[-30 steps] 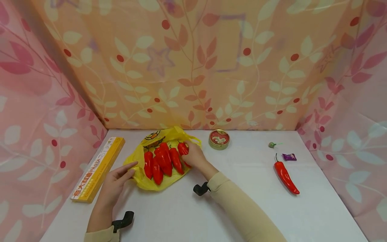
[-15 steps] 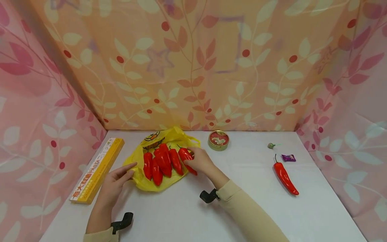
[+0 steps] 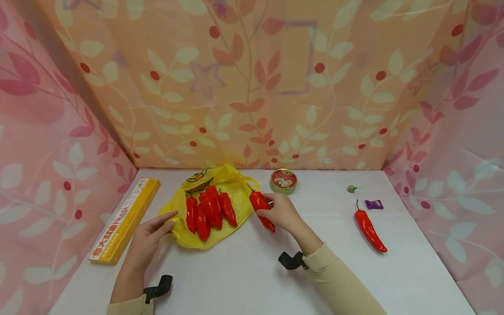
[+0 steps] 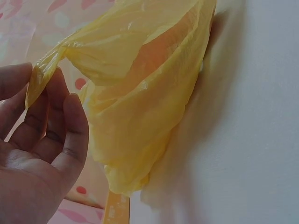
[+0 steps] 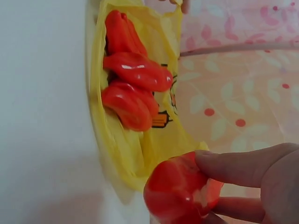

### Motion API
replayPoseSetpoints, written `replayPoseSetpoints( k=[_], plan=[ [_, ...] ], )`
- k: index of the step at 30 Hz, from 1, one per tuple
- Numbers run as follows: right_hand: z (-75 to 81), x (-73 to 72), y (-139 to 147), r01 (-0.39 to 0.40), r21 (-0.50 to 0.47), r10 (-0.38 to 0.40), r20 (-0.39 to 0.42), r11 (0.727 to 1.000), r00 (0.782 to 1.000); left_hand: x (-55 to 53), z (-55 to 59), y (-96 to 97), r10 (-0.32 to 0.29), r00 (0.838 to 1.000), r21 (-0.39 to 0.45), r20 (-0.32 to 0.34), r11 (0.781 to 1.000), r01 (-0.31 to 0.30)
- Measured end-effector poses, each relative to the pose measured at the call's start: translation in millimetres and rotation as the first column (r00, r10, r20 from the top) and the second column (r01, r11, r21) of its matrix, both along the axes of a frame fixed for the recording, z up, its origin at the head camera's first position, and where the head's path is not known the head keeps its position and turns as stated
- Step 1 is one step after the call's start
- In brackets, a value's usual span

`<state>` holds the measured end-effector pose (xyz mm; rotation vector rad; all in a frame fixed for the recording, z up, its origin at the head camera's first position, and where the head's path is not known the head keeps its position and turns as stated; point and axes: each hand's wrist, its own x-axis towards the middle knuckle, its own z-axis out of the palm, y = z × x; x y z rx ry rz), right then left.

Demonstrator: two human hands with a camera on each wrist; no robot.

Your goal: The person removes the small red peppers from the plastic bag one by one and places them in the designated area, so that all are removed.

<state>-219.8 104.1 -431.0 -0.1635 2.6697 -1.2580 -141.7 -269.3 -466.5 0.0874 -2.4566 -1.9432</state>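
Note:
My right hand (image 3: pixel 284 211) holds a red chili pepper (image 3: pixel 260 205) between thumb and fingers, just past the right edge of a yellow plastic bag (image 3: pixel 232 229). In the right wrist view that pepper (image 5: pixel 175 191) is seen end-on, in front of the bag. Several other red peppers (image 3: pixel 212 208) lie in the open bag. The left hand (image 3: pixel 149 236) pinches the bag's left edge; in the left wrist view its fingers (image 4: pixel 70 121) grip a twisted corner of the bag (image 4: pixel 140 116).
A yellow pasta box (image 3: pixel 125 221) lies left of the bag. A round red-topped tin (image 3: pixel 284 181) stands at the back. To the right are another red chili pepper (image 3: pixel 370 231), a purple-wrapped candy (image 3: pixel 374 204) and a small green round item (image 3: pixel 351 188). Patterned cloth walls surround the table.
My right hand has drawn the chili pepper out of the bag and carried it to the right. The left hand stays at the bag's edge.

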Motion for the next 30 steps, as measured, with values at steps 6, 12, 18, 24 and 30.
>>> replayPoseSetpoints(
  k=[6,12,18,24,30],
  plan=[
    [-2.3,4.7,24,0.076,0.010,-0.076,-0.034,0.997,0.997,1.3,-0.5,-2.4,0.011,1.000,-0.010,0.019,1.000,-0.011],
    [-4.9,9.8,49,0.141,0.023,-0.139,-0.060,0.990,0.988,0.3,0.3,-2.6,0.027,0.999,-0.006,0.028,1.000,-0.027],
    [-10.5,16.4,74,0.162,0.046,-0.157,-0.096,0.986,0.983,0.3,2.0,-0.3,0.022,1.000,0.011,0.023,1.000,-0.022],
    [-12.9,28.6,103,0.200,0.099,-0.188,-0.117,0.975,0.975,-1.5,1.0,-1.3,0.003,1.000,-0.008,-0.011,1.000,-0.003],
    [-14.0,34.3,120,0.220,0.124,-0.208,-0.105,0.968,0.973,-0.7,1.9,-3.6,0.010,1.000,-0.023,-0.002,1.000,-0.010]
  ],
)
